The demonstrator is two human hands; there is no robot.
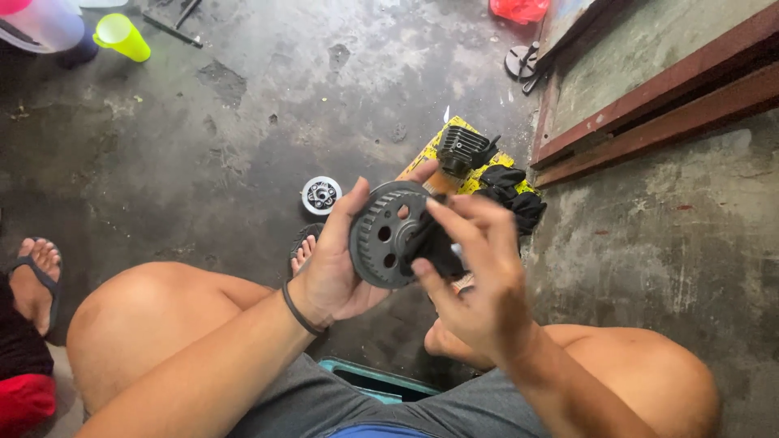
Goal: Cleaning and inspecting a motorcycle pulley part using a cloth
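My left hand (pixel 333 264) grips a round dark-grey toothed metal wheel (pixel 383 235) with several round holes, held upright over my knees. My right hand (pixel 479 276) presses a black rag (pixel 428 242) against the wheel's right side, fingers bent around the cloth. A black band circles my left wrist. Both hands hover above the concrete floor between my bare legs.
A small silver round part (pixel 321 195) lies on the floor beyond the wheel. A black finned engine part (pixel 462 149) and black cloth (pixel 511 195) rest on a yellow sheet (pixel 454 126). Another person's sandalled foot (pixel 36 280) is at left. A yellow-green cup (pixel 122 36) stands far left.
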